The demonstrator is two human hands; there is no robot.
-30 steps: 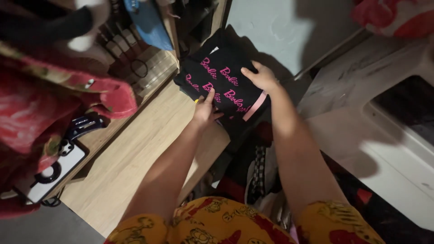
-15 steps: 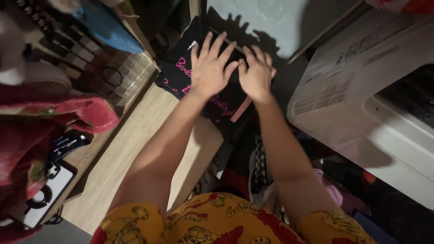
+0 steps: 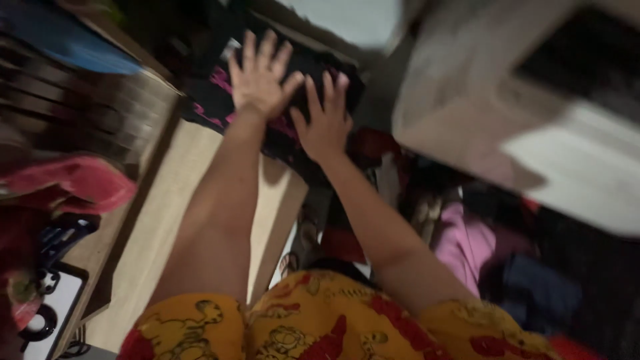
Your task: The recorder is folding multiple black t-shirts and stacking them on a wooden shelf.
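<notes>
A folded black garment with pink lettering (image 3: 213,100) lies at the far end of a light wooden board (image 3: 180,220). My left hand (image 3: 260,77) lies flat on top of it with the fingers spread. Beside it, my right hand (image 3: 325,120) also presses flat on the garment, fingers apart. Neither hand grips anything. The picture is blurred by motion. My yellow patterned sleeves (image 3: 313,327) fill the bottom edge.
A white boxy appliance (image 3: 533,127) stands at the right. Loose clothes, pink (image 3: 467,240) and dark, lie heaped below it. At the left are a red cloth (image 3: 73,183), a phone (image 3: 47,313) and a blue item (image 3: 73,50).
Both hands went from holding the garment's edges to lying flat on top of it. The view has swung, so the hands and garment sit further left and higher.
</notes>
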